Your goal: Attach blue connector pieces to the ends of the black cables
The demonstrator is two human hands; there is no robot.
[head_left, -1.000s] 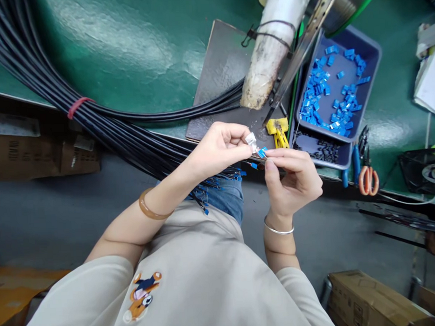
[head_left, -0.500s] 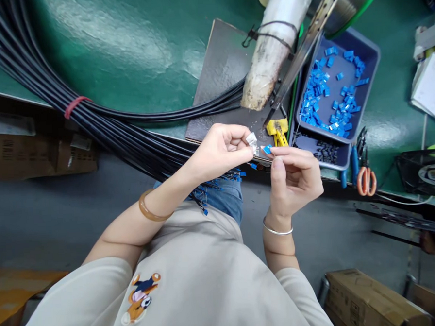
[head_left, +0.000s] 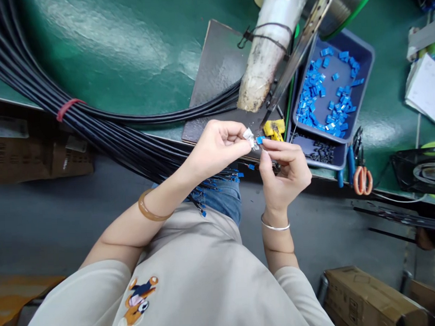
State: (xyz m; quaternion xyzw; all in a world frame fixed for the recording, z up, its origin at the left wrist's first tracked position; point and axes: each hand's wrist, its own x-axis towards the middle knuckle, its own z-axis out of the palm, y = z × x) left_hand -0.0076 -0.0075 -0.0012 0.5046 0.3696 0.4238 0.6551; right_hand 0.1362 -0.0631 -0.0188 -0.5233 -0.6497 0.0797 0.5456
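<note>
Between the thumb and fingers of my left hand [head_left: 222,145] is a small white piece [head_left: 248,135], with short thin metal-looking ends sticking out to the right. My right hand [head_left: 286,165] pinches a small blue connector [head_left: 260,140] by its right side, close against those ends. Whether the ends have entered the connector is too small to tell. Below my left forearm, several black cables [head_left: 140,150] run to the bench edge, many tipped with blue connectors. A yellow tool [head_left: 274,129] lies just behind my right fingers.
A white-wrapped tube [head_left: 260,49] and a metal arm [head_left: 299,51] slant down over a dark board [head_left: 217,61]. Right of them stands a grey bin [head_left: 368,77] of blue connectors and small black parts. Orange-handled scissors [head_left: 363,180] lie by the edge. A wire spool [head_left: 351,5] is behind.
My right hand has moved left and slightly up, bringing the blue connector up to the ends at the white piece. My left hand has barely moved. The view shifted slightly.
</note>
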